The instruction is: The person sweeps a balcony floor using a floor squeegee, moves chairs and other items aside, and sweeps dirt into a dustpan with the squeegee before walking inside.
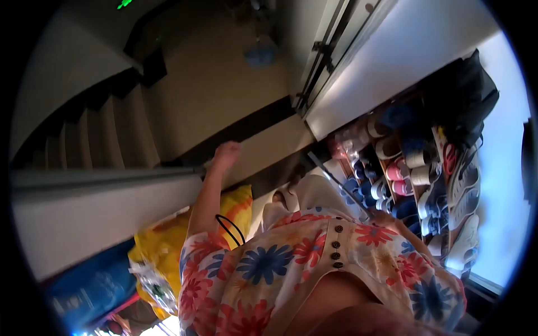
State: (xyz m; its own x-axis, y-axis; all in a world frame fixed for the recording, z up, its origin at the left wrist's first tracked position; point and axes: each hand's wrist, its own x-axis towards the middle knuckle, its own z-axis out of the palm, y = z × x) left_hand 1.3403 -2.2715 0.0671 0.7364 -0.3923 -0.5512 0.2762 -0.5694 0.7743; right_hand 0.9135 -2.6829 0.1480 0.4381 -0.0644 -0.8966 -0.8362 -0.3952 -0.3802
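My left hand [227,155] is stretched forward over the doorway threshold [269,140], just past the edge of the white door [112,210]. Its fingers look curled closed, and whatever they hold, if anything, is hidden. Low at my right side, my right hand [384,219] is closed around the near end of a long thin stick [339,186], dark at its far tip and paler along its length. The stick slants forward and left, beside my light trousers [319,193]. A black loop [231,229] sticks out beside my left forearm.
Shoe shelves [414,187] packed with several pairs stand on the right, with a black bag [462,92] above. A yellow bag [159,241] and a blue bag [92,285] lie at left. Beyond the doorway are a landing [224,84] and stairs [106,131].
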